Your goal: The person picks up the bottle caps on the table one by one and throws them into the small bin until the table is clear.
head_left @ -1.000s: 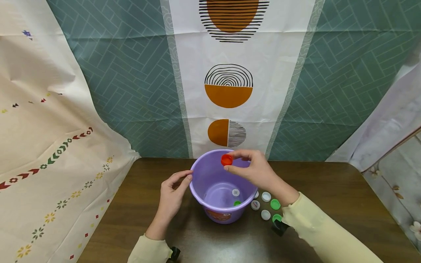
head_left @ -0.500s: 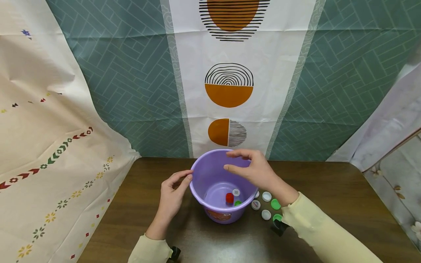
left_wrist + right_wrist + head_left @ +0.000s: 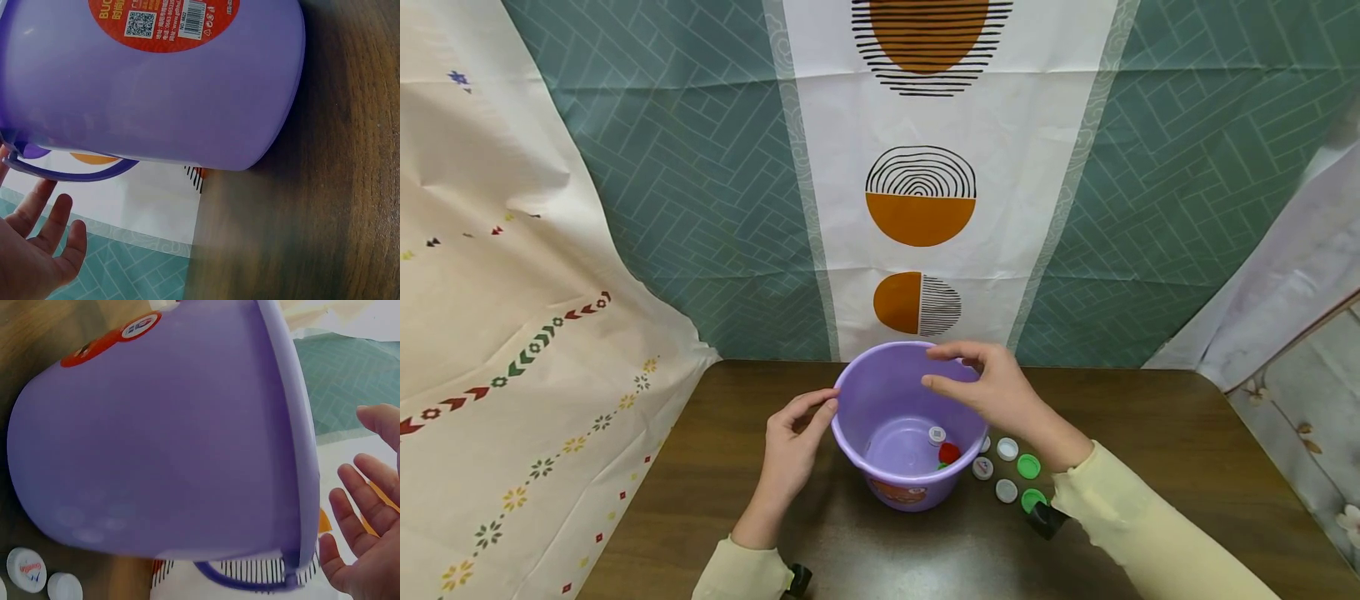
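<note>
- While the left hand (image 3: 792, 440) pinches the bucket (image 3: 874, 396) by its rim near 9 o'clock, thumb against forefinger, its other fingers lie spread beside the handle (image 3: 75, 175) (left wrist view).
- Right hand (image 3: 992, 382): over the rim near 2 o'clock; thumb and fingers stand well apart.
- Bucket: upright on the bench (image 3: 760, 383); clock positions are read about its mouth, head view. Its orange-red label (image 3: 897, 492) faces 6 o'clock.
- Red cap (image 3: 950, 452): inside, low, between 4 and 5 o'clock.
- Inner green cap (image 3: 943, 465): near 5 o'clock, mostly hidden, just beside the red one.
- Inner white cap (image 3: 937, 434): near 4 o'clock.
- Outer caps, on the bench near 4 o'clock: four white caps (image 3: 1007, 449), one printed and one partly hidden by the bucket, and two green caps (image 3: 1028, 466).
- Patterned cloth (image 3: 917, 117): hung behind the bench, at 12 o'clock.
- Cream cloth (image 3: 512, 267): at 9 o'clock.
</note>
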Tool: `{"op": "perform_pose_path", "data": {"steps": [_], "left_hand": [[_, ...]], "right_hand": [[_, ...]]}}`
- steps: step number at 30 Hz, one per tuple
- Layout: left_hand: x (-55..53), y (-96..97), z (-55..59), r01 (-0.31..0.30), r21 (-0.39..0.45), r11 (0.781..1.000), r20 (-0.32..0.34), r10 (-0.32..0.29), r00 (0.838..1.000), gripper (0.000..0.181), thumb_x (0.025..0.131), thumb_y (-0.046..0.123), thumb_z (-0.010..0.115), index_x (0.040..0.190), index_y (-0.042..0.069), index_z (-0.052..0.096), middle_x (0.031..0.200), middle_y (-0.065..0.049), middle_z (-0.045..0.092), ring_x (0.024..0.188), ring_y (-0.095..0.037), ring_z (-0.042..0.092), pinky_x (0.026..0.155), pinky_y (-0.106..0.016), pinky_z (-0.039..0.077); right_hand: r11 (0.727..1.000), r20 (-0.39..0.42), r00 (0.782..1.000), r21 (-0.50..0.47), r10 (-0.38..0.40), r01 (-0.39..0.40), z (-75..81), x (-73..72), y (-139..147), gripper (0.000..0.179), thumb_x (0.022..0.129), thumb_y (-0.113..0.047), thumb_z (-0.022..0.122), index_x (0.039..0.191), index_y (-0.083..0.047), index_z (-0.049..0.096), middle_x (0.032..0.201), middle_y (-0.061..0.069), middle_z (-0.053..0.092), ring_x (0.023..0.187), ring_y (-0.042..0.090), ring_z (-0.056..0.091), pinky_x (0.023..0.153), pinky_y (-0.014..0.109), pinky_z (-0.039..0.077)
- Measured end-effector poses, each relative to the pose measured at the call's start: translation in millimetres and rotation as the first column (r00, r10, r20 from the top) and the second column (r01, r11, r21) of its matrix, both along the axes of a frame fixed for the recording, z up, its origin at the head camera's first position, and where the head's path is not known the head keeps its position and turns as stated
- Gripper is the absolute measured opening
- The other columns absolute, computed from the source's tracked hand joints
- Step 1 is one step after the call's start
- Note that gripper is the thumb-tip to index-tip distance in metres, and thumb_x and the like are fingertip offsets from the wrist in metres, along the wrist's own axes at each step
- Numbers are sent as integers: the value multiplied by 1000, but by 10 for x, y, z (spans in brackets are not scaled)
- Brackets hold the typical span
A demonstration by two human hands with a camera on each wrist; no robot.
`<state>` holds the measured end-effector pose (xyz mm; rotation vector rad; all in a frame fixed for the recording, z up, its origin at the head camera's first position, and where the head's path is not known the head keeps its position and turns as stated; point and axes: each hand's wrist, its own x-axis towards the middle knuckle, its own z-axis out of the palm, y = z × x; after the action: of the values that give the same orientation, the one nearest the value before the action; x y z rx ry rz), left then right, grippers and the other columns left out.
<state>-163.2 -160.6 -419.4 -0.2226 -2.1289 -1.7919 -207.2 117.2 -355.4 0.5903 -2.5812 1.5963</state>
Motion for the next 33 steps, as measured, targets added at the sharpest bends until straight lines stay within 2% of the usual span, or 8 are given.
{"op": "perform_pose_path", "data": {"steps": [5, 7, 14, 19, 22, 26, 29, 33], "left_hand": [[8, 7, 7, 2, -4, 1000, 1, -2, 1000, 23, 87, 15, 67, 108, 5, 69, 107, -11, 68, 92, -7, 63, 72, -22, 52], [8, 7, 6, 3, -4, 1000, 0, -3, 1000, 23, 87, 14, 66, 108, 5, 69, 107, -12, 68, 91, -6, 63, 73, -21, 52], [5, 2, -8, 7, 2, 1000, -5, -7, 1000, 23, 87, 13, 66, 108, 4, 69, 107, -14, 68, 90, -6, 63, 73, -21, 52], [2, 5, -6, 6, -1, 1000, -2, -6, 1000, 23, 87, 13, 66, 108, 5, 69, 107, -12, 68, 90, -6, 63, 73, -21, 52], [2, 4, -6, 7, 3, 1000, 0, -7, 1000, 23, 87, 14, 66, 108, 5, 69, 106, -11, 68, 90, -7, 63, 72, -21, 52], [2, 1, -6, 8, 7, 1000, 1, -8, 1000, 23, 87, 13, 66, 108, 5, 69, 107, -11, 68, 91, -8, 63, 72, -21, 52], [0, 1, -1, 7, 7, 1000, 1, -7, 1000, 22, 87, 14, 67, 108, 6, 69, 106, -11, 68, 91, -9, 63, 72, -21, 52], [-1, 4, 4, 4, 6, 1000, 2, -4, 1000, 22, 87, 14, 67, 107, 6, 69, 105, -11, 68, 90, -9, 63, 72, -21, 52]], "right_hand": [[1000, 3, 1000, 16, -27, 27, 162, 129, 84, 34, 77, -27, 77, 108, -18, 69, 113, -1, 68, 102, 29, 56, 84, 43, 47], [999, -12, 999, 26, -42, 42, 169, 139, 145, 34, 77, -29, 77, 108, -18, 69, 111, 0, 68, 103, 30, 56, 85, 43, 47], [994, -29, 994, 48, -101, 103, -99, 14, 431, 40, 74, -47, 76, 108, -30, 67, 110, -6, 68, 98, 13, 58, 78, 29, 51], [985, -41, 987, 78, -152, 155, -172, 50, 595, 38, 76, -42, 75, 110, -30, 65, 112, -8, 68, 102, 13, 57, 81, 25, 48], [982, -56, 985, 90, -161, 165, -251, 58, 694, 38, 76, -39, 76, 111, -28, 66, 113, -5, 68, 104, 12, 58, 85, 30, 48], [976, -78, 982, 122, -173, 182, -364, 60, 816, 37, 75, -43, 75, 109, -29, 66, 110, -5, 69, 103, 11, 58, 86, 37, 48], [969, -93, 978, 147, -186, 198, -441, 58, 899, 36, 75, -45, 75, 106, -30, 67, 107, -7, 70, 102, 12, 58, 86, 35, 47], [964, -104, 978, 177, -183, 200, -564, 42, 1018, 33, 75, -44, 75, 104, -29, 68, 106, -7, 70, 103, 13, 60, 87, 26, 47]]}}
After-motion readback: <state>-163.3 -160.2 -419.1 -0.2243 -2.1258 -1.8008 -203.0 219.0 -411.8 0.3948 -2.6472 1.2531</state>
